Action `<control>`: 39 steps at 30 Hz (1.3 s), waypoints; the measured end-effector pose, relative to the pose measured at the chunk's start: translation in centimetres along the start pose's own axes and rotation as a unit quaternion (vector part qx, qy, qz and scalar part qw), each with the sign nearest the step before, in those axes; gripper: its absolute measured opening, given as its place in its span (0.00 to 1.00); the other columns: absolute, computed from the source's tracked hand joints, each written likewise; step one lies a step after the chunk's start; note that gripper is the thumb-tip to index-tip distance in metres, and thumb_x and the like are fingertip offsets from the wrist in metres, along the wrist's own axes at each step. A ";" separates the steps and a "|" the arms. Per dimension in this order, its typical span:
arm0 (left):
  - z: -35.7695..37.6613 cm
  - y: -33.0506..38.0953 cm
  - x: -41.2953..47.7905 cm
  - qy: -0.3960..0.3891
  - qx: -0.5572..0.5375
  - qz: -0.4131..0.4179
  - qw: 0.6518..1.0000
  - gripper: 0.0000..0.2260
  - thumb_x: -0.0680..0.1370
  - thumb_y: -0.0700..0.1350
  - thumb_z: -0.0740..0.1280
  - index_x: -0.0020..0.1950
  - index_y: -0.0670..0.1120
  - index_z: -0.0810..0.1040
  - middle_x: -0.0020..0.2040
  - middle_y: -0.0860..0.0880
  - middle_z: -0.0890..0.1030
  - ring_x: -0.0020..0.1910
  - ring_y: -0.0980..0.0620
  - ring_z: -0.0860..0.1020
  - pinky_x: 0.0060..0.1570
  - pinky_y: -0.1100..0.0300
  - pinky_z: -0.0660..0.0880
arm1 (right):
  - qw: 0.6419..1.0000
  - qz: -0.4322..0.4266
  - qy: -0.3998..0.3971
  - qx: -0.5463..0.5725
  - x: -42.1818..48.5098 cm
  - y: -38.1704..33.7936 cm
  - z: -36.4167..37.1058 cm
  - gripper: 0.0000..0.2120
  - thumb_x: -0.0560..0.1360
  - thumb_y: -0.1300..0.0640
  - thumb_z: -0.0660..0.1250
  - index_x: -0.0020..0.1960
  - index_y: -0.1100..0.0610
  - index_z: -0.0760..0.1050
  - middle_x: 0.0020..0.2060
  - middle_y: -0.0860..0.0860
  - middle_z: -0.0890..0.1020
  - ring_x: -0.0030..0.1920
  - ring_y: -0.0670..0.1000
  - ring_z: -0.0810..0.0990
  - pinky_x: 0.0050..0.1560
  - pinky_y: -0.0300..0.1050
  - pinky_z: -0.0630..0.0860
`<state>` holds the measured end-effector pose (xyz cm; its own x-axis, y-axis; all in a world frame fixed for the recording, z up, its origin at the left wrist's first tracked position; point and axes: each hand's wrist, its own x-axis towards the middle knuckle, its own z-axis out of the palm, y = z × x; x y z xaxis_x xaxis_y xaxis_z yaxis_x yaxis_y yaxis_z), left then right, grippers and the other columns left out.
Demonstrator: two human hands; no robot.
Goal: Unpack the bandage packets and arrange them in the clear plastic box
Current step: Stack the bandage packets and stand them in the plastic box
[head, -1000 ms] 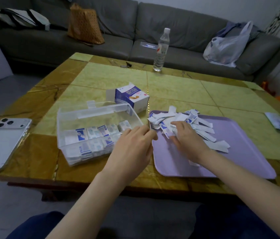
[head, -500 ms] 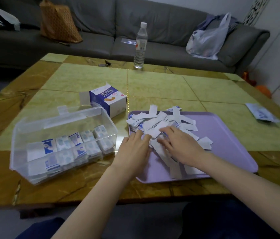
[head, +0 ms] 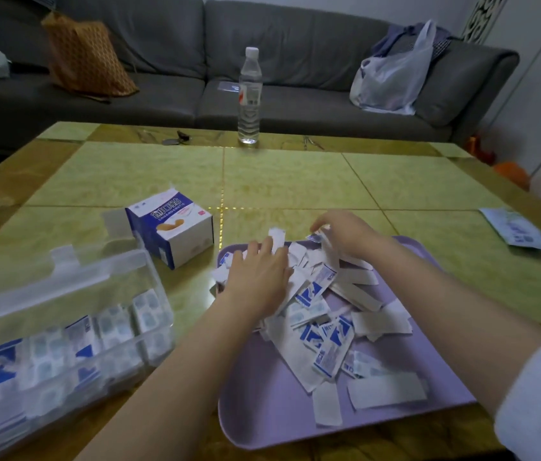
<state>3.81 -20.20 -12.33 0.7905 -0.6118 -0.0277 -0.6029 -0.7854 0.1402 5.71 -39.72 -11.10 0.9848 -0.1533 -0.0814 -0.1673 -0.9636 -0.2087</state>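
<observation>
At the table's near left corner the clear box (head: pixel 103 264) holds packets standing side by side in rows, presumably to save room; the opened carton (head: pixel 171 227) sits just behind it; on the purple tray (head: pixel 262 414) at the near edge, the left hand (head: pixel 257 277) lies flat, fingers extended, on the loose packets (head: pixel 322 331), likely steadying the heap; these narrow strips point every way; the right hand (head: pixel 345 231) curls over the heap's far side, and its grasp cannot be told.
</observation>
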 end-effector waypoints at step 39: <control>1.6 1.0 -2.3 -0.017 -0.030 0.043 0.998 0.16 0.82 0.52 0.51 0.68 0.51 0.67 0.66 0.51 0.70 0.63 0.48 0.67 0.62 0.51 0.64 | 0.990 -0.044 -0.011 -0.130 -1.1 -1.4 0.7 0.15 0.80 0.54 0.58 0.66 0.51 0.71 0.60 0.54 0.72 0.60 0.56 0.72 0.51 0.49 0.69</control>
<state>1.27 -19.72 -13.74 0.7314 -0.6803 -0.0470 -0.6598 -0.7234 0.2035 4.84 -38.06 -11.41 0.9933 -0.0642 -0.0965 -0.0603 -0.9973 0.0422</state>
